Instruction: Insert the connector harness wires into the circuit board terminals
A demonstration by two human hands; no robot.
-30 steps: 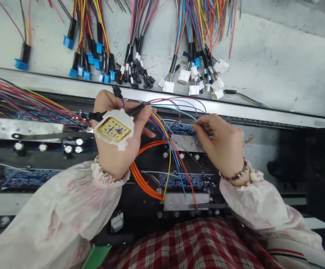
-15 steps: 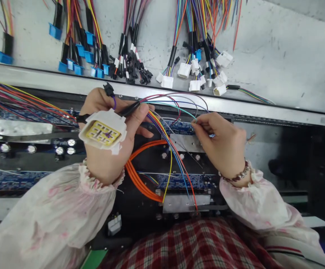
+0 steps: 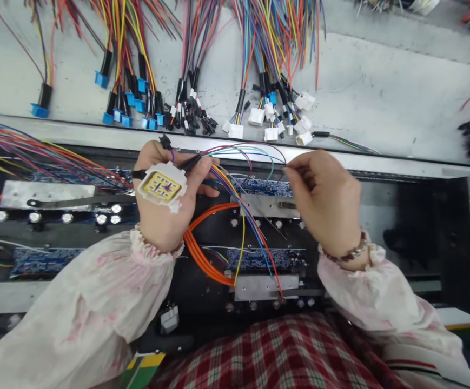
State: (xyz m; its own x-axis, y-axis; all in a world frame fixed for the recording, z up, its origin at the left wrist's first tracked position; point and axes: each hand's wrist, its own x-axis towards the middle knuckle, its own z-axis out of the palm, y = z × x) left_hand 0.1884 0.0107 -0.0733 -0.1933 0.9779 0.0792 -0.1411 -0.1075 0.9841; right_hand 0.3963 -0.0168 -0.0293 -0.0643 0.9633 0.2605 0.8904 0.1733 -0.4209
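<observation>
Fingers of left hand (image 3: pixel 193 186), in head view, pinch black sleeve (image 3: pixel 190 162), probably steadying wire roots; white connector (image 3: pixel 161 183) rests over palm, apparently leaving wires free. Right hand (image 3: pixel 327 186) pinches what looks like thin dark wire (image 3: pixel 284 156), seemingly separating it from coloured wires (image 3: pixel 230 182) drooping over blue circuit boards (image 3: pixel 287 259).

A single head-worn camera is looking forward and steeply down from above the wearer's checked garment (image 3: pixel 275 351), which is filling the bottom edge. The left sleeve (image 3: pixel 84 302) and right sleeve (image 3: pixel 384 308) are entering close, from the lower corners. The white connector (image 3: pixel 162 186) is facing the lens left of centre, nearer than the circuit board (image 3: pixel 273 260), while the pale worktop (image 3: pixel 364 92) is lying farther off, along the top.
</observation>
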